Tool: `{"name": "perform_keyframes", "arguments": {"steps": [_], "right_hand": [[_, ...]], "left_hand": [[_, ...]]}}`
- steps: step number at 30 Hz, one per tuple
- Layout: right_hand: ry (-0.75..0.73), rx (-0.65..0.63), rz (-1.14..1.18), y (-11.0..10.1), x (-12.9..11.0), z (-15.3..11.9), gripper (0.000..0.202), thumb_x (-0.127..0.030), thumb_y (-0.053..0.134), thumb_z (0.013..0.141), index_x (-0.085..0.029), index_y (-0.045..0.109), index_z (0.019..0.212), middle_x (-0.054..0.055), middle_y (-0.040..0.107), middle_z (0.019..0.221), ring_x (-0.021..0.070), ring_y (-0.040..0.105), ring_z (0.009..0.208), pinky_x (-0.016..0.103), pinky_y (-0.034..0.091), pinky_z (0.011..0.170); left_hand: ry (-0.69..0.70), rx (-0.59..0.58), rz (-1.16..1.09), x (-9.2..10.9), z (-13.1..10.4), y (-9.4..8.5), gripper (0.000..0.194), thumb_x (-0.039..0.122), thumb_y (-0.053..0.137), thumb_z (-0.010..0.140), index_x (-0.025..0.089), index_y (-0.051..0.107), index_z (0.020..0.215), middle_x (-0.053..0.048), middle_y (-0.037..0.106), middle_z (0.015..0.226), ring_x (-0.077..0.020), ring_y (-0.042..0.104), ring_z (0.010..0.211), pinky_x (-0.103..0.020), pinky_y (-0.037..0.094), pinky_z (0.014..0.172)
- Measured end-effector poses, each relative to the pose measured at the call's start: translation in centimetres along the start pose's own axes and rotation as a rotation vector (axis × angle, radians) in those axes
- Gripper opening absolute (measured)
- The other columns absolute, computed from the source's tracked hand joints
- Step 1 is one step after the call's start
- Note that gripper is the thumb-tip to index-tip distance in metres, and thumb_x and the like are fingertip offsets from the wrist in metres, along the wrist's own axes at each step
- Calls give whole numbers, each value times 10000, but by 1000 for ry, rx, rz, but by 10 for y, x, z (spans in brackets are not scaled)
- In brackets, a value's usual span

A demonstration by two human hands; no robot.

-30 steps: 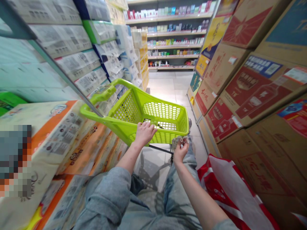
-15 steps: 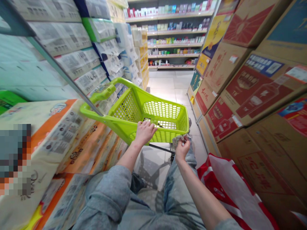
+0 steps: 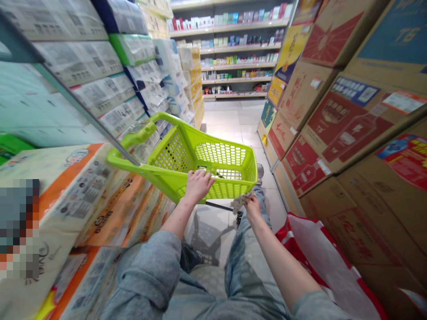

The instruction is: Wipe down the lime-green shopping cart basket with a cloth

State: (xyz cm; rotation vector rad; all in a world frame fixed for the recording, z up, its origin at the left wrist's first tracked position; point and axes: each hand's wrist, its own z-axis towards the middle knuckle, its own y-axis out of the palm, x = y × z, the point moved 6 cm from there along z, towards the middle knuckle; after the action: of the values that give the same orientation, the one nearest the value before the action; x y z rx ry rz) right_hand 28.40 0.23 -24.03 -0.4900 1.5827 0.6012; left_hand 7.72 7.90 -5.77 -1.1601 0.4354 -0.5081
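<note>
A lime-green shopping basket (image 3: pixel 220 153) on wheels stands tilted in front of me, its long metal pull handle (image 3: pixel 88 113) slanting up to the upper left. My left hand (image 3: pixel 198 183) is closed over the basket's near rim, fingers curled to the inside. Pinched in my right hand (image 3: pixel 252 206) is a crumpled, greyish patterned cloth (image 3: pixel 240 202), just below the basket's near right corner. Whether the cloth touches the basket there, I cannot tell. The basket's inside shows perforated walls and floor, with a small dark item or strap on the floor.
Packs of tissue paper (image 3: pixel 100 195) are stacked on the left. On the right rise cardboard cartons (image 3: pixel 347 124), with a red and white bag (image 3: pixel 330 253) beside my leg. Shelves of small boxes and bottles (image 3: pixel 233 60) stand at the aisle's far end, across the tiled floor (image 3: pixel 230 124).
My right hand has moved slightly down with the cloth, and more of the cloth shows below the corner. My left hand keeps its hold on the rim. The view has shifted a little.
</note>
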Motion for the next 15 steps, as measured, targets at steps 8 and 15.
{"name": "perform_keyframes", "arguments": {"steps": [8, 15], "right_hand": [[-229, 108, -141, -12, -64, -25, 414, -395, 513, 759, -142, 544, 1085, 97, 624, 987, 189, 571, 898, 328, 455, 801], [-661, -58, -455, -8, -125, -32, 383, -337, 438, 854, -179, 555, 1183, 118, 535, 1145, 209, 501, 1078, 386, 398, 947]], "left_hand": [[6, -10, 7, 0, -2, -2, 338, 422, 324, 906, 218, 594, 898, -87, 597, 919, -233, 487, 923, -418, 273, 848], [25, -14, 33, 2, -8, -4, 320, 395, 326, 909, 212, 587, 882, -88, 597, 917, -229, 490, 916, -415, 276, 848]]}}
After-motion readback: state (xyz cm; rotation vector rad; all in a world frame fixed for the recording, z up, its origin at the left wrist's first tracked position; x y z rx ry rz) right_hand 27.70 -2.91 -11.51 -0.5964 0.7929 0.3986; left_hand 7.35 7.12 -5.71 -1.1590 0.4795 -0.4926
